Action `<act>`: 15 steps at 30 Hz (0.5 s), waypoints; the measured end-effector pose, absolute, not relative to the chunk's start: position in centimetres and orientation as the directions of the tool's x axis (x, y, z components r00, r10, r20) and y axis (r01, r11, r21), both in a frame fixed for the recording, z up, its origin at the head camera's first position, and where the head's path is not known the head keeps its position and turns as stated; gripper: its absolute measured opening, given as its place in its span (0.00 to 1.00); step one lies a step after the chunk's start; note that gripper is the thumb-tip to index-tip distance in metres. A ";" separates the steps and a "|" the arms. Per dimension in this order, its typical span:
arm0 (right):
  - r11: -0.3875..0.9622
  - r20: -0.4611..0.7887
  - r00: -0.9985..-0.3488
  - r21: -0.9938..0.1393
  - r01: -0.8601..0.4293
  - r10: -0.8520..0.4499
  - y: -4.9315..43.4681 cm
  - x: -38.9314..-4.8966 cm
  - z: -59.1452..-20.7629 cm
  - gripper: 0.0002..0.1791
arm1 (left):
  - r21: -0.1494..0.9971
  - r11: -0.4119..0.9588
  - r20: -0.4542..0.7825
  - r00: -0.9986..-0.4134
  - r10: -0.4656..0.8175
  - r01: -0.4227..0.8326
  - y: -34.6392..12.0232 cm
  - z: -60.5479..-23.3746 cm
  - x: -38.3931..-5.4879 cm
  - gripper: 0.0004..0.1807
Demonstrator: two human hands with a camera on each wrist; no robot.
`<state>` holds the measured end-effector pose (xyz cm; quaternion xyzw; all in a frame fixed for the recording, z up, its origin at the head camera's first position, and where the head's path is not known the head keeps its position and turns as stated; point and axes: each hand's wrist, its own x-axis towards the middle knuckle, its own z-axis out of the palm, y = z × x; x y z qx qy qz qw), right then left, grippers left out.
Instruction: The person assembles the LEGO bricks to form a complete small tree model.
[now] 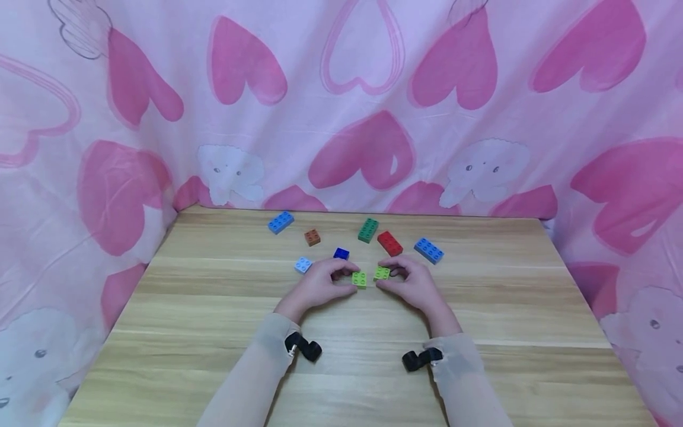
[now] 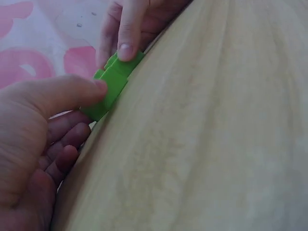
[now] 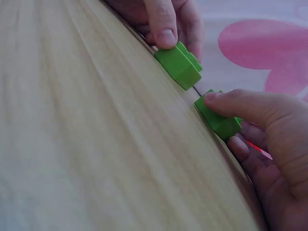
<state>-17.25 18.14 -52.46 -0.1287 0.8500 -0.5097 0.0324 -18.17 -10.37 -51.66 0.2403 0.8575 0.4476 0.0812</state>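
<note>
Two lime green square toy bricks are held low at the wooden table, a small gap between them in the head view. My left hand (image 1: 318, 286) pinches the left green brick (image 1: 359, 280) between thumb and fingers. The other green brick (image 1: 381, 273) is pinched by my right hand (image 1: 412, 283), slightly farther from me. Seen from the right wrist, the left green brick (image 3: 179, 65) and right green brick (image 3: 218, 115) stand apart with studs facing away from the camera. Just beyond my left hand lie a dark blue brick (image 1: 341, 254) and a light blue brick (image 1: 303, 264).
Along the table's (image 1: 363, 367) far part lie a blue brick (image 1: 280, 222), a brown brick (image 1: 312, 237), a dark green brick (image 1: 368, 230), a red brick (image 1: 390, 243) and another blue brick (image 1: 428, 250). A pink heart-patterned curtain (image 1: 299, 130) hangs behind the table.
</note>
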 end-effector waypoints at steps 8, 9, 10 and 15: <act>0.403 0.057 -0.952 -0.897 -0.181 -0.300 17.3 -17.1 -52.5 0.23 | 0.835 0.459 0.081 -0.892 0.445 0.305 -10.9 -52.3 -18.4 0.19; 0.398 0.057 -0.951 -0.899 -0.181 -0.303 17.2 -17.1 -52.5 0.23 | 0.836 0.457 0.081 -0.892 0.444 0.303 -10.9 -52.2 -18.4 0.19; 0.392 0.057 -0.951 -0.902 -0.179 -0.304 17.1 -17.0 -52.6 0.24 | 0.838 0.455 0.082 -0.892 0.444 0.303 -10.9 -52.2 -18.4 0.19; 0.373 0.068 -0.948 -0.909 -0.188 -0.310 17.0 -17.1 -52.5 0.24 | 0.841 0.451 0.086 -0.897 0.433 0.299 -10.7 -51.9 -18.4 0.19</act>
